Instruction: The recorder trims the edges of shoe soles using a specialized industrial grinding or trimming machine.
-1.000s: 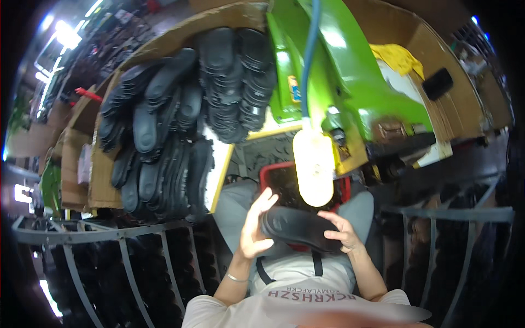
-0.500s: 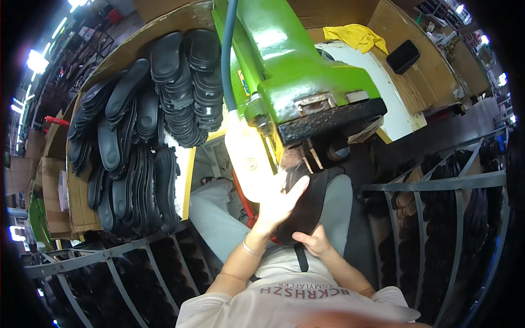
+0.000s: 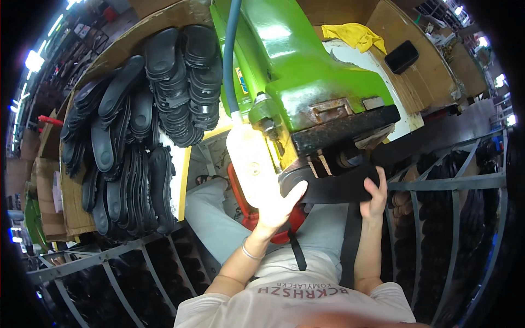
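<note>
Both my hands hold one black shoe sole [image 3: 339, 188] crosswise under the head of a green machine [image 3: 322, 76]. My left hand [image 3: 280, 205] grips the sole's left end, its thumb laid along the sole and its fingers washed out by glare. A bright white lamp [image 3: 251, 164] glows right beside that hand. At the sole's right end, my right hand [image 3: 375, 194] curls its fingers over the edge. Just behind the sole, two thin metal guides [image 3: 320, 164] hang from the machine head and seem to meet its far edge. Whether they touch it, I cannot tell.
Piles of black soles [image 3: 164, 82] cover the table at the left. A yellow cloth [image 3: 355, 37] and a black phone-like object [image 3: 402, 57] lie at the back right. Metal racks [image 3: 448, 183] with dark soles flank me. A red container [image 3: 295, 218] stands between my legs.
The sole has swung from pointing toward me to lying crosswise. My right hand has moved right and away from my body with its end. My left hand stays near the lamp.
</note>
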The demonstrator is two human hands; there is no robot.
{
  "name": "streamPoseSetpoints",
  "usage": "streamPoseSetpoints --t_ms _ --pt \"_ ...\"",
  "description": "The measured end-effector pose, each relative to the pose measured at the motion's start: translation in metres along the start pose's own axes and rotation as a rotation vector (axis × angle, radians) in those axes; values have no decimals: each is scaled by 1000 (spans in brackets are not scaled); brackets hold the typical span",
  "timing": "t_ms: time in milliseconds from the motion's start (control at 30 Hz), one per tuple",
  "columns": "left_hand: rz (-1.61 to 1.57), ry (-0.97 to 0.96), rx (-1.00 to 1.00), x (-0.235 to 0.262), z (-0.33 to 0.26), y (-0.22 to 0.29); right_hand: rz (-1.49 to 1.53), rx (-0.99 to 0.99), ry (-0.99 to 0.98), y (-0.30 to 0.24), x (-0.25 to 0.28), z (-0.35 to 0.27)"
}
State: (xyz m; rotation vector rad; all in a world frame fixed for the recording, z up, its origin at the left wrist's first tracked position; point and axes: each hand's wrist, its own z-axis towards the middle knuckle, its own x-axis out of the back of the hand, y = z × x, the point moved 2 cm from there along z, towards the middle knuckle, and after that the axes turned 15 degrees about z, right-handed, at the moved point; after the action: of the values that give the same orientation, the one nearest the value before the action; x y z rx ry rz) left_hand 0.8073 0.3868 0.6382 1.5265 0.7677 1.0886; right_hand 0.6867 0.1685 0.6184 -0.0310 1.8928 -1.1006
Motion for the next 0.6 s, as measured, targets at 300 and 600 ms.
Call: streamPoseSetpoints --t_ms 300,600 --pt "-105 36 -132 53 -3 -10 91 -125 -194 23 -48 34" --pt "-260 75 180 105 -57 -60 -42 -172 -226 72 -65 7"
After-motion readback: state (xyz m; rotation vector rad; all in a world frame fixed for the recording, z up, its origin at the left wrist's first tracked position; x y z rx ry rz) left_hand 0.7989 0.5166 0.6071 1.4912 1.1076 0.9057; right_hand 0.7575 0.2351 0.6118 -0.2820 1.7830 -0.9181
